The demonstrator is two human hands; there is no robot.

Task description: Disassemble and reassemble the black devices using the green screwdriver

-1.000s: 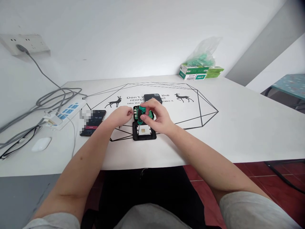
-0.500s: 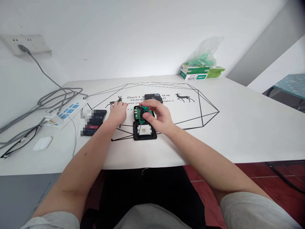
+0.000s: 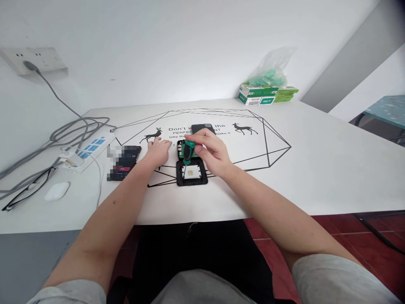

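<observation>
My right hand (image 3: pixel 211 151) grips a screwdriver (image 3: pixel 189 152) by its green and black handle. Its thin shaft slants down to the left side of a black case part (image 3: pixel 191 183) with a white plate (image 3: pixel 193 172) inside. Just behind lies the other case part, holding a green circuit board (image 3: pixel 181 153), partly covered by the screwdriver and my fingers. My left hand (image 3: pixel 158 153) rests on the tabletop left of the board, its fingers apart and fingertips low. Close to those fingertips sits a tiny piece (image 3: pixel 174 145), too small to identify.
Behind the board lies a dark flat rectangular object (image 3: pixel 201 127). On the left are a phone (image 3: pixel 129 162), a power strip (image 3: pixel 96 147), grey cables (image 3: pixel 63 133), glasses (image 3: pixel 27 190) and a white case (image 3: pixel 57 191). Green-white boxes (image 3: pixel 257 95) with a plastic bag (image 3: pixel 274 69) stand at the back right.
The screwdriver handle has tilted and come lower in my right hand, showing more of it. My left hand has shifted slightly, its fingertips now a little lower and nearer the tiny piece.
</observation>
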